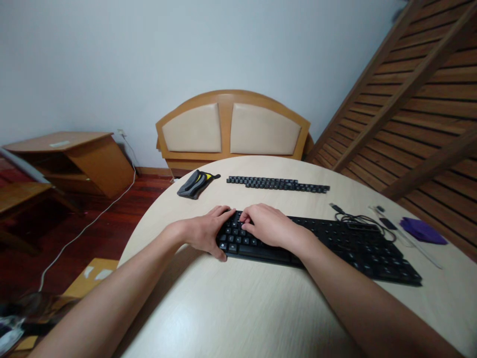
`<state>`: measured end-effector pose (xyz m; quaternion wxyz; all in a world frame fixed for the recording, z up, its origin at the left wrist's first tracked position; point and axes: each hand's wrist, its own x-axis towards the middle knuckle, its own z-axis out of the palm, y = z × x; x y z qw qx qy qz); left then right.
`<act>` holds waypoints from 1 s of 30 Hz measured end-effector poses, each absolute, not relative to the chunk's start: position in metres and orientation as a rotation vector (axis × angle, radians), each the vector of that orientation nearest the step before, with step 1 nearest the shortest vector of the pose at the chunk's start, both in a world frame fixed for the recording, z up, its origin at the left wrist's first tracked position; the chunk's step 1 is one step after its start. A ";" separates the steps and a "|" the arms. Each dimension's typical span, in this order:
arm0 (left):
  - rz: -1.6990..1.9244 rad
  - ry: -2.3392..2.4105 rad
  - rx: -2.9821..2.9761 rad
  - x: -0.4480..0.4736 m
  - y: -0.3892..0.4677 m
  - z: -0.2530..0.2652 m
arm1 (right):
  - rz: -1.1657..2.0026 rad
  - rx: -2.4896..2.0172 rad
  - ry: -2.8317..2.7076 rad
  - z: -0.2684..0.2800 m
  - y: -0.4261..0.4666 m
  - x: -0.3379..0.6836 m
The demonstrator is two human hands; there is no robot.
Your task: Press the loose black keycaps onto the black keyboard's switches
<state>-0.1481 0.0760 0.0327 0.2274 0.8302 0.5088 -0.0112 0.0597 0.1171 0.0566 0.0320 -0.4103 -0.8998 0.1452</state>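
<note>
A black keyboard (257, 252) lies on the round pale table, angled down to the right. My left hand (204, 231) grips its left end, with the thumb at the front corner and the fingers over the back edge. My right hand (266, 223) is over the left part of the keys. Its thumb and index finger are closed together at the keys; whatever is between them is hidden. Many key places on the right part look bare of keycaps. Behind the keyboard, loose black keycaps (272, 183) stand lined up in rows.
A grey, black and yellow pouch (197, 184) lies at the table's back left. To the right are a coiled black cable (357, 221), a thin pale rod (421, 251) and a folded purple cloth (423, 230). A wooden headboard (225, 99) stands behind the table (208, 313).
</note>
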 end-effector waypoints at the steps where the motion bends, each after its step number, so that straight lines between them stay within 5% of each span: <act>1: -0.040 1.409 2.292 -0.147 0.075 0.033 | 0.430 -1.277 -2.780 0.058 0.116 0.059; 30: 0.116 1.393 2.428 -0.131 0.074 0.031 | 0.306 -1.337 -2.766 0.057 0.113 0.056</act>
